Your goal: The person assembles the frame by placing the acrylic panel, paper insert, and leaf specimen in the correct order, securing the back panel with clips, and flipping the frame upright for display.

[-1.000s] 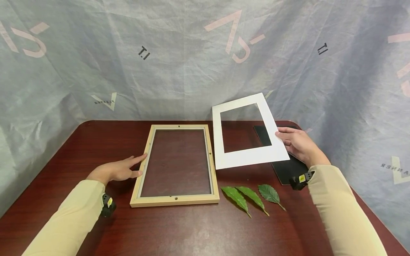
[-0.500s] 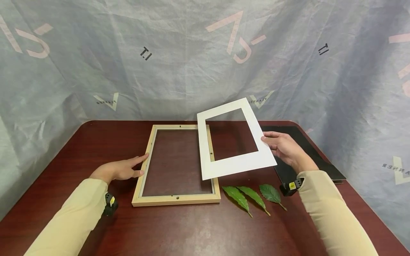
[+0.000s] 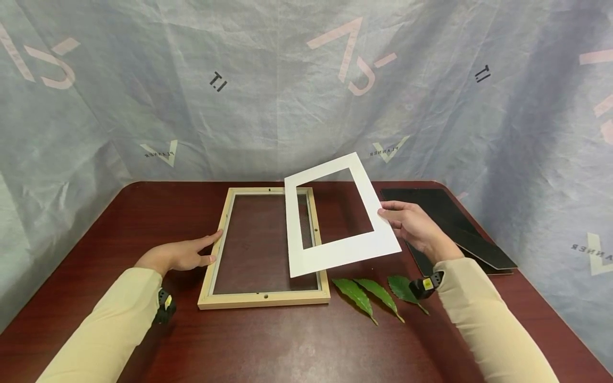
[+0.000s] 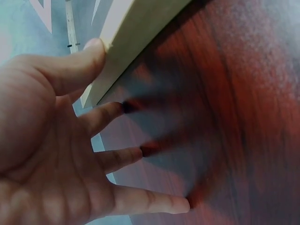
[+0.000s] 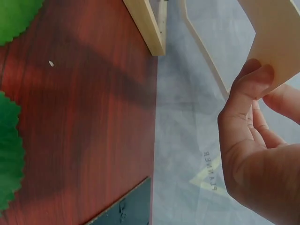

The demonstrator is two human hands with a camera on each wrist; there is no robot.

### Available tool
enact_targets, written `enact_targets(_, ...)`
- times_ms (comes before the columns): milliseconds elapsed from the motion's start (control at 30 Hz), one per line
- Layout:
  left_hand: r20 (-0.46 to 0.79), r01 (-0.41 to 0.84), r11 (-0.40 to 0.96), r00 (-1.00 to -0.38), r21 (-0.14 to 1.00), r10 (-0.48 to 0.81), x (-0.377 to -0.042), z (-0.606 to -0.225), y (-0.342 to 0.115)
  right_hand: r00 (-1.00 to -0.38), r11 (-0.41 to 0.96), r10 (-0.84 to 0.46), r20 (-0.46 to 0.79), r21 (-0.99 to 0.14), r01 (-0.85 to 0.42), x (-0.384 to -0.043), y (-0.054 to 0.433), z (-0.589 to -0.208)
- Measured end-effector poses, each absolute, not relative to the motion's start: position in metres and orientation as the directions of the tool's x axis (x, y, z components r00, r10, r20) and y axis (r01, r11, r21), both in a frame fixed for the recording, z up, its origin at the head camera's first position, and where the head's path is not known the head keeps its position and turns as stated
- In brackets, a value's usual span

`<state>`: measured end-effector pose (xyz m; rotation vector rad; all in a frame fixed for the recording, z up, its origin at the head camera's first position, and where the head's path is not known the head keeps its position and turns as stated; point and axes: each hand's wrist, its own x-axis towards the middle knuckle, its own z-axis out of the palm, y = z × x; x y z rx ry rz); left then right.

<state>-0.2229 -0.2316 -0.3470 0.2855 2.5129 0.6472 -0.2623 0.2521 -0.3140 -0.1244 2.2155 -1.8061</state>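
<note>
The white card border has just come across to the left. A second ago it hung to the right of the wooden frame, partly in front of the black boards; now, seen from the head, its left bar crosses the frame's opening and hides part of the frame's right bar. The right hand carries it, thumb and fingers pinching its right edge. The card is tilted and looks held up in the air; I can't tell whether its near left corner touches anything.

The left hand has stayed where it was, fingers spread, with the thumb and one finger against the frame's left bar. From the left wrist, the three other fingers reach down beside the frame and seem to rest on the table. As I judge it, that hand is steadying the frame.

So the two pieces now overlap to the eye, but the card is neither lined up with the frame nor laid on it. To my mind the work is midway through bringing one over the other, and the tilt still needs taking out.

Three green leaves lie in a row just right of the frame's near corner, untouched by the fingers; the right wrist camera partly hides the darkest one.
</note>
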Motion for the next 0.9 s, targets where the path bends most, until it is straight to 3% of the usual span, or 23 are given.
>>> enact_targets(900, -0.461, 0.063, 0.861, -0.823, 0.505, 0.33, -0.226, -0.344, -0.223, -0.943, 0.285, -0.283, -0.172, -0.954, 0.089, -0.257, 0.214, -0.332)
